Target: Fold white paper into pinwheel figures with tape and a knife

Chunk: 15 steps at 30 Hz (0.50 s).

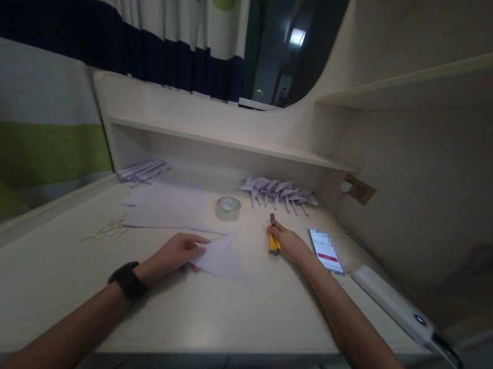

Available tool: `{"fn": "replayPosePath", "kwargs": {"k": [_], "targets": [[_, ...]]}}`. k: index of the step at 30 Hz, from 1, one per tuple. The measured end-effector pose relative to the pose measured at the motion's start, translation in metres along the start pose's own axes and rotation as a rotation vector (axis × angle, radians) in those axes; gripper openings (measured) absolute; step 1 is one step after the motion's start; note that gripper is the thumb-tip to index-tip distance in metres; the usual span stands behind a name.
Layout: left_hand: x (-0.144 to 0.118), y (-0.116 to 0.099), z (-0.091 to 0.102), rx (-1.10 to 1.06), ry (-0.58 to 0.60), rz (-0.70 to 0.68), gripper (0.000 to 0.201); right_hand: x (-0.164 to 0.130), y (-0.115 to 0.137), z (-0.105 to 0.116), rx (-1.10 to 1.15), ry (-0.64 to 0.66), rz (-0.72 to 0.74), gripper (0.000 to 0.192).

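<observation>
My left hand (184,251), below a dark wristwatch, is closed on the left edge of a folded white paper (219,257), thumb on top and fingers partly under it. Over on the right, my right hand (287,242) grips a yellow utility knife (274,242) against the desk, its grey tip pointing away from me. Beyond the paper lies a roll of clear tape (228,208). A flat stack of white sheets (163,203) is left of the tape. Several folded paper pinwheels (277,192) with paper sticks rest at the back right.
Rolled paper sticks (145,171) lie at the back left, with thin twisted ties (106,227) nearer me. A lit phone (326,251) and a white power strip or charger (393,304) with cables are on the right. A low shelf (224,140) spans the back.
</observation>
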<state>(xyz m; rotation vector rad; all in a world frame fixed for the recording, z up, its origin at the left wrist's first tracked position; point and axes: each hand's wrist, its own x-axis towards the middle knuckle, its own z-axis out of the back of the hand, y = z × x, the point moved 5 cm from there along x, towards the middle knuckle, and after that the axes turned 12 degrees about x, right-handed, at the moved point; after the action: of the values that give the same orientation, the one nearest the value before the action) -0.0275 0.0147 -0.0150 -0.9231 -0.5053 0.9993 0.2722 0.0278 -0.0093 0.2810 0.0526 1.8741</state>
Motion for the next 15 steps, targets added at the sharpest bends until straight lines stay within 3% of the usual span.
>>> {"fn": "replayPosePath", "kwargs": {"k": [8, 15], "targets": [[0.007, 0.011, -0.002, 0.048, 0.010, -0.005, 0.053, 0.007, 0.003, 0.000, -0.114, 0.122, 0.013, 0.043], [0.007, 0.013, -0.003, 0.020, 0.026, -0.020, 0.048, 0.006, -0.005, 0.000, -0.079, 0.130, 0.071, 0.047]]}}
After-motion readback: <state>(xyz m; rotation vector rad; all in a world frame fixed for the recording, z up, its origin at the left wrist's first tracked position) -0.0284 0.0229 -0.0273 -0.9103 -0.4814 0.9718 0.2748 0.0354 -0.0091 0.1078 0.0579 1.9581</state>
